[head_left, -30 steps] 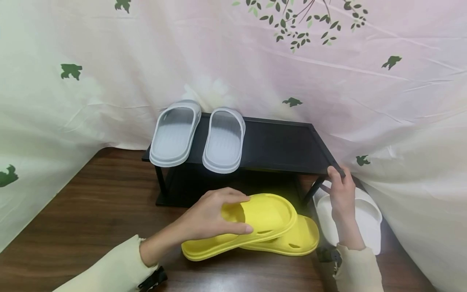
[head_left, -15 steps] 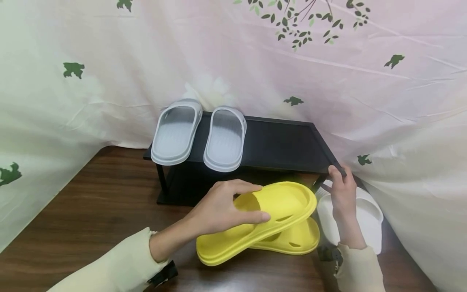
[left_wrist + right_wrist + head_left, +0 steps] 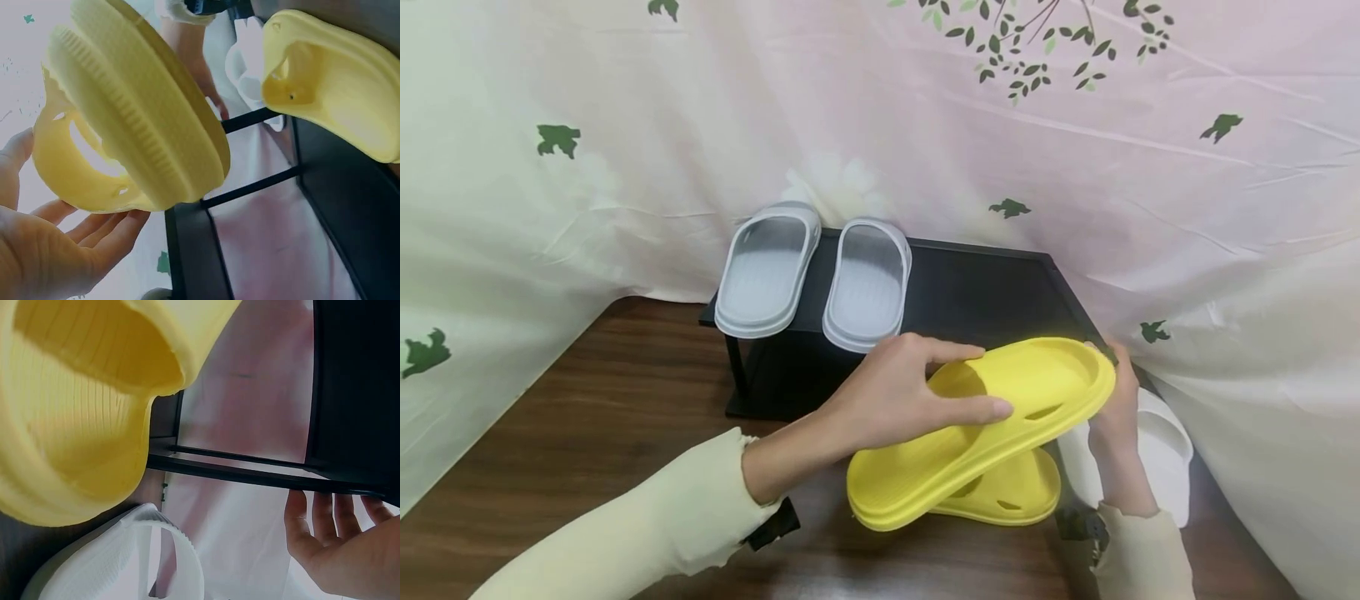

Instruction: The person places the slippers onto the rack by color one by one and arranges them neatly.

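My left hand (image 3: 887,396) pinches a yellow slipper (image 3: 1045,375) across its upper, thumb on the near side and fingers on the far side. The slipper hangs in the air, toe tilted up to the right, in front of the black shoe rack (image 3: 977,287). Below it, a second yellow slipper (image 3: 1015,492) lies on the table, partly covered. At the rack's front right corner, my right hand (image 3: 1116,433) holds the top shelf; the raised toe hides part of that grip. In the right wrist view, my right fingers (image 3: 323,519) touch the rack's black edge.
Two grey slippers (image 3: 763,271) stand side by side on the left of the top shelf. White slippers (image 3: 1168,450) sit right of the rack, partly behind my right hand. A printed cloth (image 3: 880,108) hangs behind the brown wooden table (image 3: 610,417).
My left hand has raised the yellow slipper off the other one and carried it up and to the right, toward the rack's corner. My right hand has stayed at that corner.
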`<state>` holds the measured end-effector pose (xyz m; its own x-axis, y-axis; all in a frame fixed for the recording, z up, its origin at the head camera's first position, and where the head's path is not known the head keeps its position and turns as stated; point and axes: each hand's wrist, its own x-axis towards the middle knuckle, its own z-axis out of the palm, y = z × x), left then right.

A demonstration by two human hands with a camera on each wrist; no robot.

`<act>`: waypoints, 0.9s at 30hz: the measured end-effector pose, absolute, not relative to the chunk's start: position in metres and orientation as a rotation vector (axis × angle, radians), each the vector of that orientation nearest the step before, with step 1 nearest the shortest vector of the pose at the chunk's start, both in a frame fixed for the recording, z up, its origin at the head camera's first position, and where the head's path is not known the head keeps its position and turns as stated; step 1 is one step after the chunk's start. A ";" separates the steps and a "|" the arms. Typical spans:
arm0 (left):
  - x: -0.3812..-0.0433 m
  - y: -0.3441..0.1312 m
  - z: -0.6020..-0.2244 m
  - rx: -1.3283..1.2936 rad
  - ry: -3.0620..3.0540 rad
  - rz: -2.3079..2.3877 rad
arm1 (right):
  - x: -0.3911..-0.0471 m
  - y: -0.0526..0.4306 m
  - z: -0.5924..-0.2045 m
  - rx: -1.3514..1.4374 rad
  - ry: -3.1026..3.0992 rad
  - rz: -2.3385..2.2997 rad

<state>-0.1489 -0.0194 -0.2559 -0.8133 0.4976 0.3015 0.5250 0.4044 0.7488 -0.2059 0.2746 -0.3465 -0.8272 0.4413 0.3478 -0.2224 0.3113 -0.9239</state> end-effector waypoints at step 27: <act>-0.222 0.010 -0.179 -0.682 -2.632 -1.325 | -0.212 0.274 -0.343 -0.206 -1.846 1.920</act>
